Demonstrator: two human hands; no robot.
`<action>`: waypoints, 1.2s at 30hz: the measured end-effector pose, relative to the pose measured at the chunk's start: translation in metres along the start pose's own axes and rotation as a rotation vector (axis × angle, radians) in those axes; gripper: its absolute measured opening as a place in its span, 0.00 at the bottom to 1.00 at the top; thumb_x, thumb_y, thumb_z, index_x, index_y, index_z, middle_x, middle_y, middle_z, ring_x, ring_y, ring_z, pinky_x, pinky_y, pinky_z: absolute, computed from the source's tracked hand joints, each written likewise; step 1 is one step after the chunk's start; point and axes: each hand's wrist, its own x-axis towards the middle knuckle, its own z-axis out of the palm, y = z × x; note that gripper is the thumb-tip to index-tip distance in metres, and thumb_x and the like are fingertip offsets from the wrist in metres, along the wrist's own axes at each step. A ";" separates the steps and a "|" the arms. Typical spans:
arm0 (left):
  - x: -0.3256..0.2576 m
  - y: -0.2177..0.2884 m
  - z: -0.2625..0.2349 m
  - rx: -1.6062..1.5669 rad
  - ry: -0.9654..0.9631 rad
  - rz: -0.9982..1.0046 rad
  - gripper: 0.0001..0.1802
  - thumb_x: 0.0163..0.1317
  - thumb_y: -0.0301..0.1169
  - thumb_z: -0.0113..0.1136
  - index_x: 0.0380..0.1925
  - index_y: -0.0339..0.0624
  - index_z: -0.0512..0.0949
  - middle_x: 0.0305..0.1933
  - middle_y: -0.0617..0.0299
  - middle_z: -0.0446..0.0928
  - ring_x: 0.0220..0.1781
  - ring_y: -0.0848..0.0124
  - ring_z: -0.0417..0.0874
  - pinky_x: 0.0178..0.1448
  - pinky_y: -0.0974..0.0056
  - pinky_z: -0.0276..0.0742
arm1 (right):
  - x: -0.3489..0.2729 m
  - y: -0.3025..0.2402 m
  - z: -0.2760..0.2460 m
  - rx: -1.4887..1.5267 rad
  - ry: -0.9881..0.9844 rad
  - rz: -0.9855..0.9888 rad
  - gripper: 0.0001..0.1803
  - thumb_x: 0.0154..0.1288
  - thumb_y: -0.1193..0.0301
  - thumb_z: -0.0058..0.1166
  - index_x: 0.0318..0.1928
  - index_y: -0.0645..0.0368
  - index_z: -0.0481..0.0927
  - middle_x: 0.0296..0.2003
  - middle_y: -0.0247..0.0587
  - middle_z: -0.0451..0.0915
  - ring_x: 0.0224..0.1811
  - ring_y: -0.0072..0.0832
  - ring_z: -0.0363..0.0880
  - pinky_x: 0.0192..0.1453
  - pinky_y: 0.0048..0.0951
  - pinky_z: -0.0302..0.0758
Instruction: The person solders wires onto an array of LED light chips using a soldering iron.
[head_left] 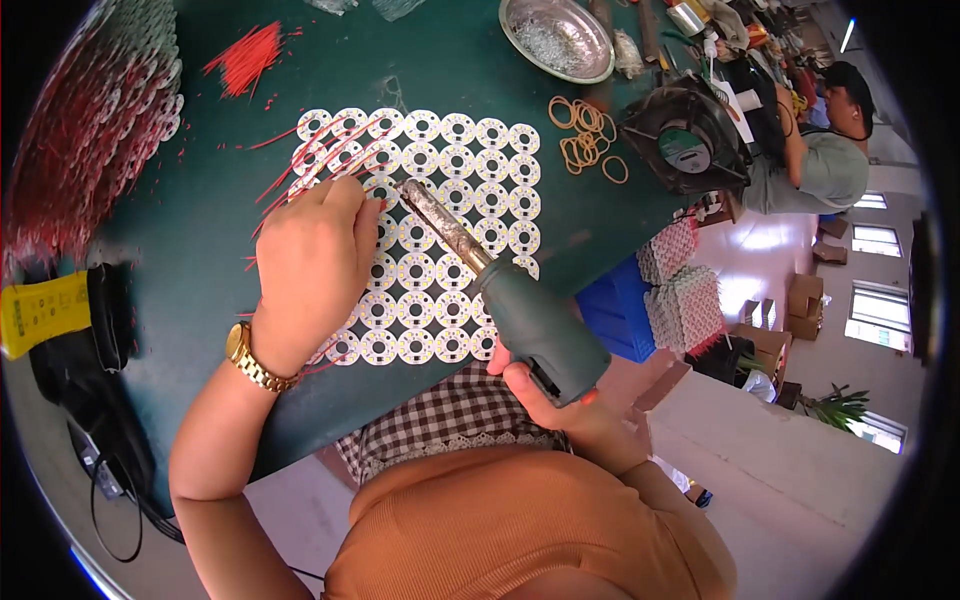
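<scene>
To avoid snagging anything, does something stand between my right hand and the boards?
Only the green tool your right hand holds; its metal barrel reaches over the boards. Nothing else visible stands between them.

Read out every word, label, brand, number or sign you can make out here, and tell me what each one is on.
Nothing reads clearly enough to quote.
Black fan: print on its green hub label, too small and blurred.
Yellow object at the left edge: dark marks, too blurred.
Round white circuit boards: tiny markings, too small to read.
</scene>
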 end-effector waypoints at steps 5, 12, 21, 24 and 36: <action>-0.001 0.002 -0.002 -0.035 -0.038 -0.039 0.09 0.63 0.28 0.61 0.27 0.38 0.73 0.26 0.49 0.76 0.27 0.51 0.77 0.32 0.52 0.71 | -0.005 -0.002 0.000 0.028 -0.086 0.079 0.20 0.69 0.61 0.53 0.52 0.64 0.73 0.32 0.38 0.77 0.36 0.26 0.74 0.46 0.30 0.71; 0.000 -0.002 -0.004 -0.048 -0.078 -0.029 0.09 0.63 0.29 0.62 0.27 0.39 0.73 0.25 0.50 0.76 0.27 0.51 0.77 0.32 0.52 0.71 | -0.005 0.002 -0.002 0.041 -0.022 0.007 0.20 0.51 0.78 0.64 0.47 0.64 0.77 0.35 0.40 0.81 0.29 0.31 0.80 0.34 0.27 0.76; 0.002 -0.002 -0.005 -0.087 -0.076 -0.034 0.08 0.63 0.29 0.62 0.28 0.39 0.75 0.25 0.51 0.76 0.27 0.52 0.78 0.32 0.53 0.71 | 0.000 -0.014 0.002 0.158 0.042 0.138 0.16 0.67 0.60 0.54 0.42 0.62 0.76 0.29 0.37 0.77 0.32 0.25 0.73 0.39 0.29 0.69; 0.001 -0.003 -0.005 -0.071 -0.080 -0.035 0.08 0.63 0.29 0.62 0.28 0.39 0.75 0.25 0.51 0.76 0.27 0.52 0.78 0.32 0.53 0.71 | 0.003 -0.016 -0.003 0.101 -0.029 0.138 0.18 0.67 0.59 0.55 0.44 0.62 0.76 0.29 0.37 0.77 0.32 0.25 0.73 0.40 0.30 0.70; 0.003 -0.001 -0.003 -0.039 -0.002 0.001 0.12 0.58 0.28 0.65 0.23 0.40 0.71 0.21 0.55 0.74 0.22 0.57 0.77 0.28 0.55 0.72 | 0.002 -0.015 -0.006 0.089 -0.084 0.172 0.15 0.68 0.61 0.52 0.43 0.60 0.75 0.29 0.37 0.76 0.32 0.25 0.72 0.38 0.28 0.69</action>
